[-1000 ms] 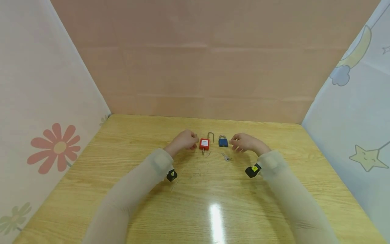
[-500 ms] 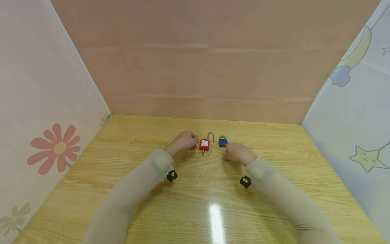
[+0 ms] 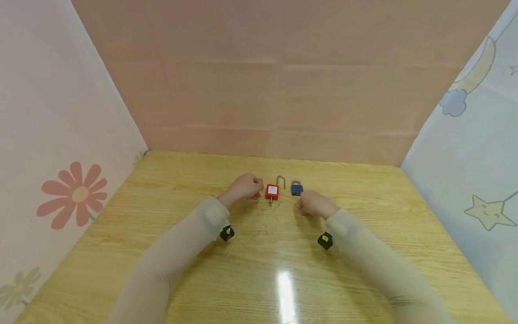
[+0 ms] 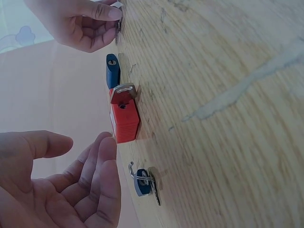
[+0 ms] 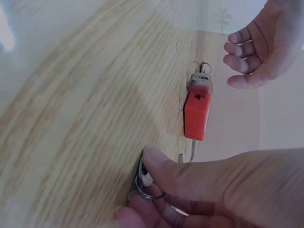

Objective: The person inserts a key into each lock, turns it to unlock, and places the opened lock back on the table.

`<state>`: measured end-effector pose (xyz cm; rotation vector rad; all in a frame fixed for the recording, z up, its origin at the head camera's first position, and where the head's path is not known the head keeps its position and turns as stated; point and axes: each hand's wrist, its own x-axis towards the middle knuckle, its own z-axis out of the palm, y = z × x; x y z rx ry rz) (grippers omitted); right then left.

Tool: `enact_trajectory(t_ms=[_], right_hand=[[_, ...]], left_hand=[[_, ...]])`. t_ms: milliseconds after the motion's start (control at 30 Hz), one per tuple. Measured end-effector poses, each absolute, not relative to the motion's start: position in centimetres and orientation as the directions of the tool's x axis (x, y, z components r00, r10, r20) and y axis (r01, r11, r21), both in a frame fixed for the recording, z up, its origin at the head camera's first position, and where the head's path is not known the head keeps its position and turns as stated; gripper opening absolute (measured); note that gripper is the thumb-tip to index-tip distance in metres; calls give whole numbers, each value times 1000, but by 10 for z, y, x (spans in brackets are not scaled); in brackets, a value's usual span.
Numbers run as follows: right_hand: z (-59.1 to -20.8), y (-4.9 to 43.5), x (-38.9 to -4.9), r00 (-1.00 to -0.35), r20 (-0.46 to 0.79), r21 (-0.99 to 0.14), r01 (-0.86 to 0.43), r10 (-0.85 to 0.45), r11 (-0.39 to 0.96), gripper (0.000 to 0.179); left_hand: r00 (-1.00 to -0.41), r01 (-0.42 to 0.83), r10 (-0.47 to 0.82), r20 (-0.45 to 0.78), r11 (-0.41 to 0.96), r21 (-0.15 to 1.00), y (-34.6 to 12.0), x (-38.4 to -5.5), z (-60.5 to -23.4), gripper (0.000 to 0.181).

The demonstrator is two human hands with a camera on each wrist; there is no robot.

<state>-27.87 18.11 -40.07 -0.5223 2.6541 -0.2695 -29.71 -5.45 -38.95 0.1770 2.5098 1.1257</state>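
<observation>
- Key ring (image 5: 138, 186), with at least one key on it: at the bottom of the right wrist view, pinched between thumb and fingers of your right hand (image 3: 317, 204). Whether it touches the table (image 3: 226, 288) cannot be told.
- Step in hand, by judgement: taking up that key ring. The next move calls for a firm pinch and one key sorted from the ring, blade pointing outward.
- Left hand (image 3: 244, 185), yours: left of centre in the head view, fingers loosely bent, grasping nothing that shows.
- Red padlock (image 3: 272, 191), white label: middle of the head view, just beside your left fingertips. Its metal loop (image 3: 281, 176) is swung out, one leg free of the body. Keyhole holds a key (image 5: 200, 84), with a small ring hanging from it.
- Blue padlock (image 3: 297, 189): right of the red one in the head view, near your right hand, loop up, seemingly fastened. Keyhole, upper left of the left wrist view, holds no key.
- Small padlock (image 4: 142, 183), dark blue: lower middle of the left wrist view, a key and ring against it. Whether that key sits inside cannot be told.
</observation>
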Motion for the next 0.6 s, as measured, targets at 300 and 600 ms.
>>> enact_trajectory(t_ms=[300,600], right_hand=[[-397,181,-279,-819,-439,-337,-230,-369,913,32],[-387,193,-276,-848,-323,-485,-233,-421,843,12]], left_hand=[[-917,-42,267,-295,672,739,-55,-298,-390,30],[-917,-27,275,-289,680,733,-55,-295,-386,31]])
